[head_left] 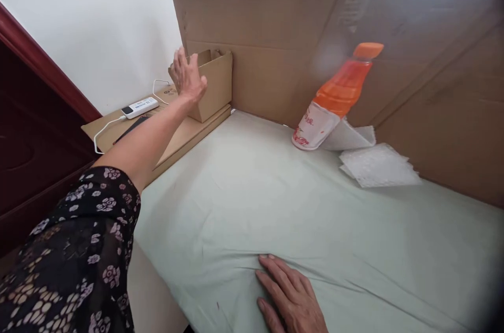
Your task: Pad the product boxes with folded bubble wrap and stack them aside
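While pressed flat on the pale sheet (244,196), right hand (289,299) with fingers spread, near edge. Left hand (188,78) open, fingers splayed, against small cardboard box (212,86). Beyond the box: white power strip (139,107). Well right of the box: orange bottle (334,99) tilted against cardboard wall (275,33), white paper sheets (378,165) beside.
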The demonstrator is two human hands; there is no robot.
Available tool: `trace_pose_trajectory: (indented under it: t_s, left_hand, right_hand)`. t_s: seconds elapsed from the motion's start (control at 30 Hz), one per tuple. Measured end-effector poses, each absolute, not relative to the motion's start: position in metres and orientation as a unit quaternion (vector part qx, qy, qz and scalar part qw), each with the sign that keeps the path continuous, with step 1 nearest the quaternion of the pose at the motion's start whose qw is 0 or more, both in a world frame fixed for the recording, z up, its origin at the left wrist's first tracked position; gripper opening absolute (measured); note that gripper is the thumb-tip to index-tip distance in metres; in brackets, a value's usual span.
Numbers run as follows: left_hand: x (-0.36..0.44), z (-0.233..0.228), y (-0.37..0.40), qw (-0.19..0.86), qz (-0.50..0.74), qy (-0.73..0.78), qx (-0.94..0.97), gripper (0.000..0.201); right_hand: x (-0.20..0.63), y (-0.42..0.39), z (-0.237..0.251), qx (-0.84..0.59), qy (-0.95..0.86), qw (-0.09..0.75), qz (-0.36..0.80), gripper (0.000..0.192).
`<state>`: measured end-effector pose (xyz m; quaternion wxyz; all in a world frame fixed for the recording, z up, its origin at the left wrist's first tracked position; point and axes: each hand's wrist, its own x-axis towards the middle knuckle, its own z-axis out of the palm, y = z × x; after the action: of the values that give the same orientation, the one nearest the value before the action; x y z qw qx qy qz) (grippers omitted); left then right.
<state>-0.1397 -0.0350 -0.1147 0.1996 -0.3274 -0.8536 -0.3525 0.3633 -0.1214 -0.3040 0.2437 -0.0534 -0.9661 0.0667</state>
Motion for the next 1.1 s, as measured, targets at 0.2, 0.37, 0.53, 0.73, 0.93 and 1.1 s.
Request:
trace_pose_trajectory:
  t_s: [0.2,0.37,0.53,0.73,0.93,1.1]
  left_hand:
    - [-0.166,-0.11,-0.02,0.127,-0.401,-0.841,-0.34,0.03]
    - [-0.106,-0.113,-0.073,0.141,-0.388,-0.831,-0.371,0.02]
    - [0.003,-0.136,-0.171,0.122,-0.397,-0.775,-0.476,0.013]
    - [0.099,-0.176,-0.283,0.133,-0.43,-0.71,-0.541,0.011]
    - [0.108,-0.232,-0.321,-0.011,-0.526,-0.725,-0.445,0.091]
    - [0.103,-0.277,-0.301,-0.241,-0.506,-0.744,-0.364,0.078]
  right_hand:
    - [0.367,-0.118,-0.305,-0.079,-0.94,0.289,0.165,0.025]
    - [0.368,-0.12,-0.297,-0.105,-0.928,0.28,0.224,0.025]
    - [0.37,-0.122,-0.298,-0.131,-0.908,0.31,0.249,0.021]
    - [0.39,-0.113,-0.299,-0.282,-0.848,0.373,0.249,0.03]
    - [0.393,-0.113,-0.278,-0.299,-0.833,0.312,0.346,0.052]
    - [0.388,-0.129,-0.268,-0.256,-0.844,0.28,0.379,0.063]
